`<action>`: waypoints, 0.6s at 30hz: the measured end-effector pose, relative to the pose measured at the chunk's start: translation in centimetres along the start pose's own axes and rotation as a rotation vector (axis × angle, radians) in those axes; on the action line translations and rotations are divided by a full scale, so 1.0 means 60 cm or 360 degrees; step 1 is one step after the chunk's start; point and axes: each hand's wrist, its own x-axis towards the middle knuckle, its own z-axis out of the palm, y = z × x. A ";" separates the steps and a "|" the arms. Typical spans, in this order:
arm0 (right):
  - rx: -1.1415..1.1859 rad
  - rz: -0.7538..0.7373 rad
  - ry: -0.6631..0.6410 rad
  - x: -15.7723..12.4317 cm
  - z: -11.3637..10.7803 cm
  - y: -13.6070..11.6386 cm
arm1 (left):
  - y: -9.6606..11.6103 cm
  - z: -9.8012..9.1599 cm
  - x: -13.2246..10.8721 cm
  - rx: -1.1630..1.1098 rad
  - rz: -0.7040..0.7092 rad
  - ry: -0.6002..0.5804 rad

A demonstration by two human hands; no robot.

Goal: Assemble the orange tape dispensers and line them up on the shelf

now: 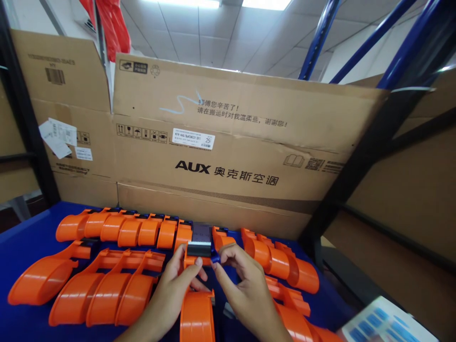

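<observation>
In the middle of the head view, my left hand (178, 280) grips an orange tape dispenser (199, 250) with a dark plate and a pale serrated edge at its top. A curved orange body (197, 313) shows below my fingers and seems to be part of the same dispenser. My right hand (245, 280) pinches a small blue plastic part (215, 257) between thumb and fingers, against the dispenser's right side. Whether that part is fixed on cannot be made out.
Similar orange dispensers (128, 232) line the blue tabletop (21, 237) at the back, with more at front left (107, 297) and right (280, 261). Behind stands a cardboard sheet (228, 152). A dark post (342, 190) rises at right, near a blue-and-white printed item (386, 323).
</observation>
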 end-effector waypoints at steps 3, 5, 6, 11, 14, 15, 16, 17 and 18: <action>-0.0108 -0.0097 -0.0114 0.002 -0.007 -0.002 | 0.015 0.008 0.006 -0.0035 -0.0031 0.0031; -0.0153 -0.0163 -0.0188 0.002 -0.010 0.000 | 0.022 0.011 0.008 -0.0041 -0.0036 0.0047; -0.0165 -0.0191 -0.0219 0.002 -0.012 0.003 | 0.024 0.011 0.008 -0.0042 -0.0037 0.0056; -0.0144 -0.0272 -0.0303 0.003 -0.017 0.014 | 0.008 0.001 0.001 -0.0013 -0.0035 0.0086; -0.0116 -0.0272 -0.0312 0.004 -0.013 0.013 | -0.007 -0.004 -0.003 0.0034 -0.0017 0.0071; -0.0117 -0.0264 -0.0308 0.004 -0.011 0.012 | -0.011 -0.004 -0.003 0.0050 -0.0005 0.0059; -0.0123 -0.0251 -0.0306 0.004 -0.011 0.010 | -0.013 -0.005 -0.003 0.0062 0.0007 0.0053; -0.0128 -0.0234 -0.0311 0.004 -0.011 0.007 | -0.013 -0.005 -0.003 0.0070 0.0018 0.0056; -0.0126 -0.0212 -0.0320 0.004 -0.012 0.003 | -0.013 -0.004 -0.002 0.0074 0.0023 0.0060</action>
